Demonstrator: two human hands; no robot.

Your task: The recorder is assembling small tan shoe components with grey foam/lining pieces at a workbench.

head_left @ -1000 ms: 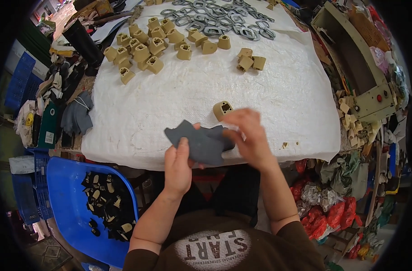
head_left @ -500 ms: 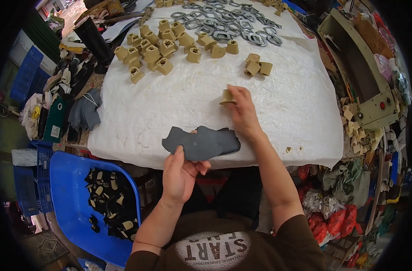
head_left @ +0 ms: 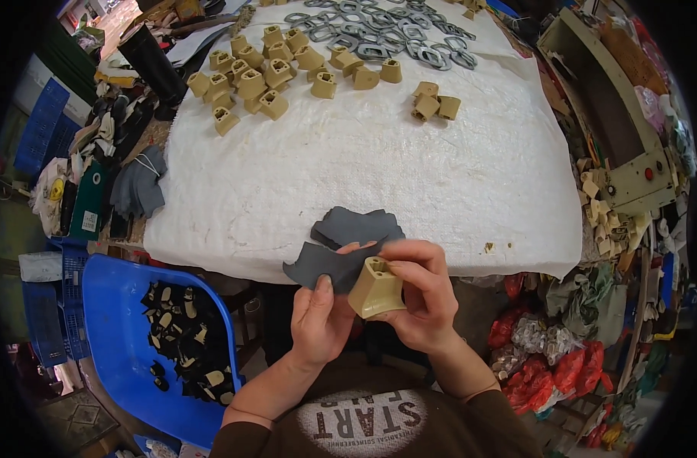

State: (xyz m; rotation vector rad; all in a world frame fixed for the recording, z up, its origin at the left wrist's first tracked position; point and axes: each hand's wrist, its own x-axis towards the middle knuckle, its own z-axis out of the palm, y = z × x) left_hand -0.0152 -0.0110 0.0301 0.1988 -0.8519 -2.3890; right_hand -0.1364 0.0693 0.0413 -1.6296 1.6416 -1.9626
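My left hand (head_left: 318, 324) pinches a dark grey leather-like piece (head_left: 312, 263) with a curved edge, thumb on top. Between my right fingers and thumb is a beige shoe heel (head_left: 376, 294), tilted so its socketed end faces up. The heel overlaps the right end of the grey piece in this view; I cannot tell whether they touch. My right hand (head_left: 425, 301) is closed round the heel's right side. Just beyond both hands, more grey pieces (head_left: 357, 225) lie on the white sheet (head_left: 302, 172) at the table's near edge.
Several beige heels (head_left: 253, 84) stand or lie at the far left, with a small group (head_left: 435, 105) at the far right. Grey ring-like parts (head_left: 375, 49) are spread behind. A blue tub (head_left: 119, 336) with black-covered heels sits lower left; a tied grey bundle (head_left: 138, 183) lies left.
My right hand has drawn the heel back from over the sheet to beside my left hand. The grey piece in my left hand has moved nearer me, apart from the pieces on the sheet.
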